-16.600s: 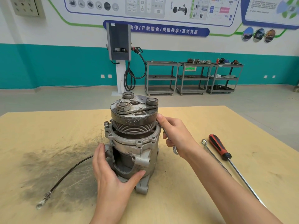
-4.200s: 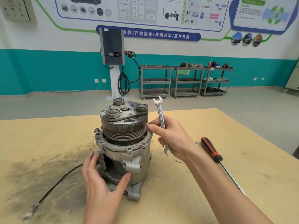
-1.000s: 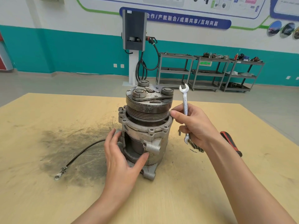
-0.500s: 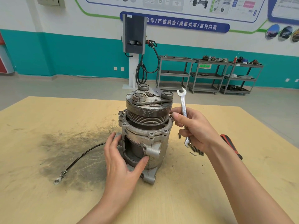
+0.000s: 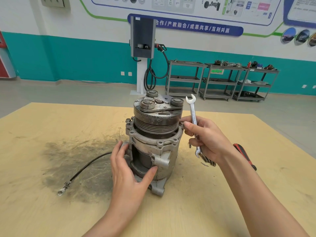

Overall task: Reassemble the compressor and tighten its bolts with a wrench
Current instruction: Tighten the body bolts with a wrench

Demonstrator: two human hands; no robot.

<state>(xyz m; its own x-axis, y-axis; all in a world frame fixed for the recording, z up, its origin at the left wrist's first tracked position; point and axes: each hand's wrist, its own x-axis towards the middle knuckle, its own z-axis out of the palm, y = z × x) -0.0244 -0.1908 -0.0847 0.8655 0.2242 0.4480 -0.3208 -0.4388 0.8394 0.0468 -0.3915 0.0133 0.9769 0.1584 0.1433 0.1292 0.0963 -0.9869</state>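
Observation:
The grey metal compressor (image 5: 154,139) stands upright on the wooden table (image 5: 222,194), its grooved pulley and clutch plate on top. My left hand (image 5: 127,170) grips its lower housing, thumb on the front port, fingers round the left side. My right hand (image 5: 204,139) holds a silver open-end wrench (image 5: 193,115) upright in its palm, while thumb and forefinger pinch a bolt (image 5: 182,124) at the right of the flange. Another bolt (image 5: 128,120) stands on the flange's left side.
A red-and-black screwdriver (image 5: 242,154) lies on the table behind my right wrist, with several loose bolts (image 5: 207,161) beside it. A black cable (image 5: 85,170) with a ring end runs left over a dark grease stain. Grey carts (image 5: 218,81) stand by the far wall.
The view has shifted slightly. My right hand has stayed at the flange's right bolt with the wrench upright; my left hand keeps its grip on the housing.

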